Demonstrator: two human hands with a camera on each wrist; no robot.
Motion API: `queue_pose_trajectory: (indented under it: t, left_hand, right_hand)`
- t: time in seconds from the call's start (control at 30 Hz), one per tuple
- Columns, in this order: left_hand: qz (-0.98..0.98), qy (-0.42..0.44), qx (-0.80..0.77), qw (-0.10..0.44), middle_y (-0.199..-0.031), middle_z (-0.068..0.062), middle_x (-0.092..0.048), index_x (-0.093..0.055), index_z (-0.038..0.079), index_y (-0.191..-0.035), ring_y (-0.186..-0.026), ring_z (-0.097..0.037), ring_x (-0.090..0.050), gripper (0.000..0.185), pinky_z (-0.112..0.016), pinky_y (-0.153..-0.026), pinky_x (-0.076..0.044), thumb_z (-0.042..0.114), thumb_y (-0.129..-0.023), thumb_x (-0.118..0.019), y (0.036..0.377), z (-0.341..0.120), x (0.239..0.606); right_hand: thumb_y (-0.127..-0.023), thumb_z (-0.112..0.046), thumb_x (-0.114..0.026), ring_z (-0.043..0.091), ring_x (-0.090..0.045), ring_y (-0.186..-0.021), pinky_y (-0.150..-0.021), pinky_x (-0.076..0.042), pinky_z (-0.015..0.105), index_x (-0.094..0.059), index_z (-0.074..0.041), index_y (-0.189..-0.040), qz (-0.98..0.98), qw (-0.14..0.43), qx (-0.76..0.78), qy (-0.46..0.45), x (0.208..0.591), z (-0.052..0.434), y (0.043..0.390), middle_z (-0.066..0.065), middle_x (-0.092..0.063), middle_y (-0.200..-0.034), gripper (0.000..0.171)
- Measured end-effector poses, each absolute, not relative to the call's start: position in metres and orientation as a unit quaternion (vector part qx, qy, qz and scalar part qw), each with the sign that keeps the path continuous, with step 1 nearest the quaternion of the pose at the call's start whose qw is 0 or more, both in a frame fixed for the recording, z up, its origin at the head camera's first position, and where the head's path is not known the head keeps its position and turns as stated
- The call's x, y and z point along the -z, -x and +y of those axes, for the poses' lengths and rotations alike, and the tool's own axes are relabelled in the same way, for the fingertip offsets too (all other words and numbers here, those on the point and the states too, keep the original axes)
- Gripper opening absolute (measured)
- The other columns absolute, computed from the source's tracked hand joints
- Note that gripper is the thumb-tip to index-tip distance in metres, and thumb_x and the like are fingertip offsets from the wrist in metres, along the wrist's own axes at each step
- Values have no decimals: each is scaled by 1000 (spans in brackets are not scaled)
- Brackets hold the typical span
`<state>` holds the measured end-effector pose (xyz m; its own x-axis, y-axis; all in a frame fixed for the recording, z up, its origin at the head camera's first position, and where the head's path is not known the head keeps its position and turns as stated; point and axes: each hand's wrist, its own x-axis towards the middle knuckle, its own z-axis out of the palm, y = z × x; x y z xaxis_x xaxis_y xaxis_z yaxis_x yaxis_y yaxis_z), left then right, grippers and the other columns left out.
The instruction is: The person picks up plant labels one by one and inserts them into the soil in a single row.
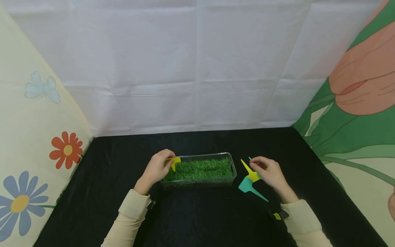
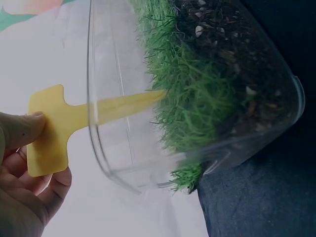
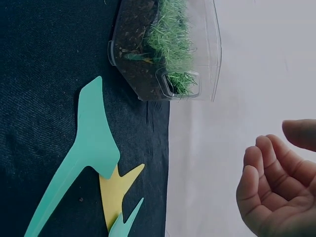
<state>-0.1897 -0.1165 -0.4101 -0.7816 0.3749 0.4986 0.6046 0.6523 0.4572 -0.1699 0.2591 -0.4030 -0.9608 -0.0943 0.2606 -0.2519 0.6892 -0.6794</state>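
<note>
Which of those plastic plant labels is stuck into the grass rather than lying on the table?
The yellow label pinched by the left hand: its stem pokes into the grass tray. The other labels lie flat on the black cloth.

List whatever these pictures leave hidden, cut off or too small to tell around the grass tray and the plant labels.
- Head view: the right hand covers part of the green label; contact cannot be told.
- Left wrist view: the yellow label's tip vanishes into the grass of the clear tray; its depth is hidden.
- Right wrist view: the bottom edge cuts off the teal label.
- Head view: a small yellow thing at the right sleeve is too small to name.
</note>
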Motion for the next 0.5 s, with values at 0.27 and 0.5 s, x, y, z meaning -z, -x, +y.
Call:
queue_pose_trajectory:
  t: [0.27,0.5]
  left_hand:
    - [-895,267,317,167,-81,-3,-58,-61,6,-86,-69,-14,-53,12,-30,-62,-48,-5,-81,-63,190,-116,412]
    - [-895,271,314,165,-81,-3,-58,-62,7,-85,-70,-15,-55,13,-29,-62,-48,-6,-81,-63,191,-115,415]
  right_hand:
    - [-86,-9,-62,7,-54,-64,-55,-44,24,-65,3,-93,-912,104,-385,-94,404,259,169,9,-65,-82,15]
    - [-87,-11,-62,8,-54,-65,-56,-44,24,-65,1,-94,-913,95,-386,-88,405,259,168,9,-65,-83,15]
